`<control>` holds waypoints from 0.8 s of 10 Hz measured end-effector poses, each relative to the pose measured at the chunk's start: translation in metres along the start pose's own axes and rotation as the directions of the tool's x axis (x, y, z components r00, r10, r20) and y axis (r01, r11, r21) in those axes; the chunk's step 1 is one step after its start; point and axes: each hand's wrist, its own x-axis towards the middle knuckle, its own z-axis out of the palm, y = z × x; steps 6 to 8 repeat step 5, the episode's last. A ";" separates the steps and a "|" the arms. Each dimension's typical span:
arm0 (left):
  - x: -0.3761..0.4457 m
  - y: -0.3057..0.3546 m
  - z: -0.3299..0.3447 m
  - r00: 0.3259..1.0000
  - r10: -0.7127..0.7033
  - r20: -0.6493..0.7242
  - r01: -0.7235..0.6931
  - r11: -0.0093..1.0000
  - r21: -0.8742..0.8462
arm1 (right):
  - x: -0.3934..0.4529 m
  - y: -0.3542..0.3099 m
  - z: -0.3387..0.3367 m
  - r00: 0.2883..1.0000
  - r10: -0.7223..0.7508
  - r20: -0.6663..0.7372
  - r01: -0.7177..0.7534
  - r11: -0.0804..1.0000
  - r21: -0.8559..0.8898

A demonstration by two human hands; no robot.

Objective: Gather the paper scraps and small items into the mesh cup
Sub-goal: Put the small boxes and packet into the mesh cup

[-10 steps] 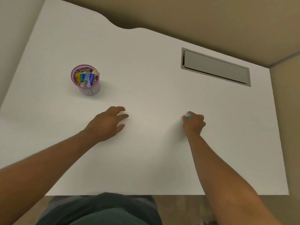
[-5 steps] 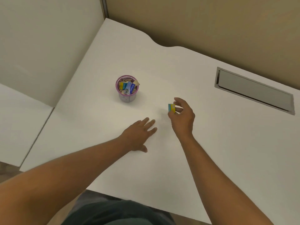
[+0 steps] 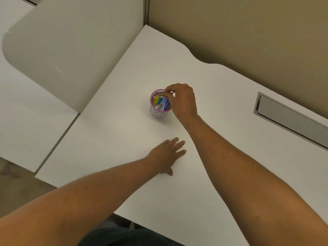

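Note:
The pink mesh cup stands on the white desk, filled with coloured paper scraps and small items. My right hand hovers over the cup's right rim, thumb and forefinger pinched together just above the contents. The fingers hide whatever may be between them. My left hand lies flat on the desk nearer to me, fingers spread, holding nothing.
A grey cable tray slot is set into the desk at the right. A white divider panel rises on the left, a tan wall behind. A second white surface adjoins on the left.
My right hand carried a small yellow and blue item from the desk's right side over to the cup's rim. The left hand stayed flat on the desk. The view swung left.

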 end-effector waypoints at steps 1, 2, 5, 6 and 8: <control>0.001 -0.002 0.002 1.000 0.006 -0.010 -0.006 1.000 -0.007 | 0.001 0.007 0.007 0.998 -0.051 0.035 0.053 0.995 -0.084; 0.001 -0.001 0.001 1.000 0.002 -0.017 -0.002 1.000 -0.011 | 0.001 0.012 0.012 0.994 -0.081 0.068 0.089 0.989 -0.116; -0.001 -0.002 -0.005 0.999 0.020 -0.045 -0.021 1.000 -0.018 | -0.003 0.003 0.008 0.996 -0.033 0.083 0.040 0.995 -0.089; -0.001 -0.002 -0.005 0.999 0.020 -0.045 -0.021 1.000 -0.018 | -0.003 0.003 0.008 0.996 -0.033 0.083 0.040 0.995 -0.089; -0.001 -0.002 -0.005 0.999 0.020 -0.045 -0.021 1.000 -0.018 | -0.003 0.003 0.008 0.996 -0.033 0.083 0.040 0.995 -0.089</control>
